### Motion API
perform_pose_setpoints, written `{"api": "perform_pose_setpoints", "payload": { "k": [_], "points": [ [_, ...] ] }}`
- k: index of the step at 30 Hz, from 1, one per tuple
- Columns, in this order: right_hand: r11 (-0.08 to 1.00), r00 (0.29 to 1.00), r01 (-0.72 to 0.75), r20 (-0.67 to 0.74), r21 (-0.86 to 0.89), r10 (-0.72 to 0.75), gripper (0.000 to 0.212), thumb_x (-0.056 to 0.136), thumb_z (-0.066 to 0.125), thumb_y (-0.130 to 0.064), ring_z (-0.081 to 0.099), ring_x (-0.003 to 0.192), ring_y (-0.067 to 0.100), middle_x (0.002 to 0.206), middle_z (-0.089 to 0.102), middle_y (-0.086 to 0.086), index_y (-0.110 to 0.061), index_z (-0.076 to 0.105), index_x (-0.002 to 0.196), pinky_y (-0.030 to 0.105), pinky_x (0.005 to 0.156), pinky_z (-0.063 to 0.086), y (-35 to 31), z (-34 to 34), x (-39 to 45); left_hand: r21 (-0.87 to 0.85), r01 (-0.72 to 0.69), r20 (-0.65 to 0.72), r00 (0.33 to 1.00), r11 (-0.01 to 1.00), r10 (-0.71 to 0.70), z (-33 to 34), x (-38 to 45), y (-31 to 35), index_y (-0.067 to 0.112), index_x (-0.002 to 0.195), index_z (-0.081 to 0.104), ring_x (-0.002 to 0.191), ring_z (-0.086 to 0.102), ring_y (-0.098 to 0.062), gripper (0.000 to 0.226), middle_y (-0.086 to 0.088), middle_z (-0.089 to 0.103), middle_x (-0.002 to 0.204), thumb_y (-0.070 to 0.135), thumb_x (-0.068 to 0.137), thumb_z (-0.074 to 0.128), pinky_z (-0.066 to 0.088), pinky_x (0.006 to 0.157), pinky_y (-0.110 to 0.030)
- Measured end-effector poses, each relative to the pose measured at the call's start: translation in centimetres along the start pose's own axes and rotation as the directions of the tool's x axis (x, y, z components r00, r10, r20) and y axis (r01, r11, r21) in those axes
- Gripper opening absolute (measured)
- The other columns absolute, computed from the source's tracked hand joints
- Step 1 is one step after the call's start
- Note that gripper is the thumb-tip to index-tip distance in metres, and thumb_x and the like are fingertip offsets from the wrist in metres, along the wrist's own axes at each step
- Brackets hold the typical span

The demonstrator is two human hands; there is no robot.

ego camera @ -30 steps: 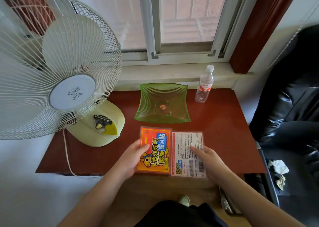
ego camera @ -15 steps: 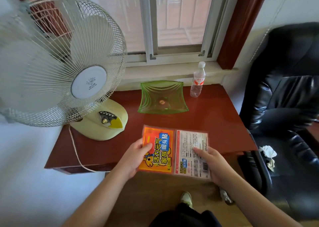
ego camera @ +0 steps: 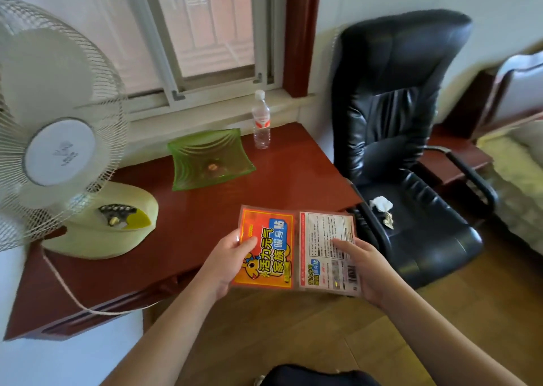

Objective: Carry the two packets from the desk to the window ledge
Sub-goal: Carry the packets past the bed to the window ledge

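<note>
Reddish-brown and glossy, the wooden desk (ego camera: 205, 215) stands under a white-framed window, and the pale stone window ledge (ego camera: 223, 115) runs along behind it. Just off the desk's near right corner, lifted clear of the top, are the two flat plastic packets, side by side with edges touching. The orange packet with a cartoon figure and yellow lettering (ego camera: 266, 249) is pinched at its left edge by the left hand (ego camera: 224, 265), thumb on top and fingers underneath. The pale packet showing its printed back with a barcode (ego camera: 327, 253) is gripped at its right side by the right hand (ego camera: 364, 268), thumb laid across the print.

Farther back on the desk sit a square green glass dish (ego camera: 210, 158) and, to its right near the ledge, an upright clear plastic water bottle with a white cap (ego camera: 261, 121). A cream desk fan with a wire cage (ego camera: 58, 139) fills the left end. Right of the desk stands a black leather office chair (ego camera: 405, 139) with a crumpled white tissue (ego camera: 381, 204) on its seat.
</note>
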State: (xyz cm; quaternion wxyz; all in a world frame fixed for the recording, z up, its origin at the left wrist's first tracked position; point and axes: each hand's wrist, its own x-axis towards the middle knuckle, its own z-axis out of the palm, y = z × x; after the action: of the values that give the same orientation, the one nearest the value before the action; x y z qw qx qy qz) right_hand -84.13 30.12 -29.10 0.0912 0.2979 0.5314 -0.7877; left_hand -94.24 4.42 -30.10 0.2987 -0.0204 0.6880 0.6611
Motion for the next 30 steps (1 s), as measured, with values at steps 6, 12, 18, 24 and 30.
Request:
{"api": "perform_pose_setpoints", "payload": {
  "k": [6,12,18,24,30],
  "points": [
    [0.995,0.988,0.054,-0.146,0.078,-0.042,0.022,0.097,0.062,-0.022,0.077,0.090,0.037,0.103,0.079,0.018,-0.009,0.065,0.114,0.043,0.065,0.064,0.5,-6.5,-4.2,0.107,-0.015,0.115,0.993,0.994,0.002,6.8,0.6,0.6,0.026,0.112,0.065,0.086,0.078,-0.024,0.015,-0.003,0.081,0.094,0.029,0.099,0.057,0.063,0.067,-0.039],
    [0.977,0.959,0.113,-0.279,0.181,-0.059,0.023,0.097,0.062,-0.024,0.077,0.094,0.037,0.105,0.079,0.018,-0.011,0.064,0.116,0.042,0.066,0.064,2.0,-14.8,-10.6,0.200,-0.029,0.284,0.958,0.979,-0.029,16.9,-0.3,0.4,0.022,0.112,0.064,0.087,0.078,-0.025,0.016,-0.005,0.081,0.095,0.027,0.101,0.055,0.063,0.069,-0.038],
    [0.938,0.905,0.212,-0.418,0.275,-0.082,0.022,0.097,0.062,-0.021,0.078,0.091,0.036,0.102,0.080,0.017,-0.010,0.064,0.116,0.037,0.061,0.064,4.4,-22.8,-18.1,0.277,-0.067,0.442,0.895,0.959,-0.065,28.4,-3.2,-1.0,0.016,0.111,0.064,0.083,0.078,-0.026,0.015,-0.008,0.081,0.092,0.020,0.101,0.054,0.062,0.061,-0.032],
    [0.893,0.841,0.294,-0.536,0.340,-0.072,0.023,0.097,0.061,-0.018,0.077,0.092,0.035,0.102,0.079,0.017,-0.007,0.063,0.117,0.037,0.062,0.064,7.3,-28.8,-24.1,0.332,-0.101,0.597,0.792,0.938,-0.126,37.4,-5.9,-2.5,0.015,0.110,0.063,0.080,0.079,-0.023,0.013,-0.005,0.082,0.089,0.018,0.101,0.054,0.061,0.058,-0.027],
    [0.834,0.755,0.388,-0.654,0.393,-0.044,0.023,0.097,0.060,-0.017,0.077,0.092,0.036,0.101,0.080,0.018,-0.005,0.062,0.117,0.038,0.063,0.065,9.4,-33.1,-28.5,0.381,-0.154,0.709,0.682,0.912,-0.181,45.3,-6.8,-3.8,0.010,0.115,0.061,0.085,0.078,-0.028,0.018,-0.011,0.081,0.095,0.019,0.099,0.057,0.062,0.063,-0.031]
  ]
}}
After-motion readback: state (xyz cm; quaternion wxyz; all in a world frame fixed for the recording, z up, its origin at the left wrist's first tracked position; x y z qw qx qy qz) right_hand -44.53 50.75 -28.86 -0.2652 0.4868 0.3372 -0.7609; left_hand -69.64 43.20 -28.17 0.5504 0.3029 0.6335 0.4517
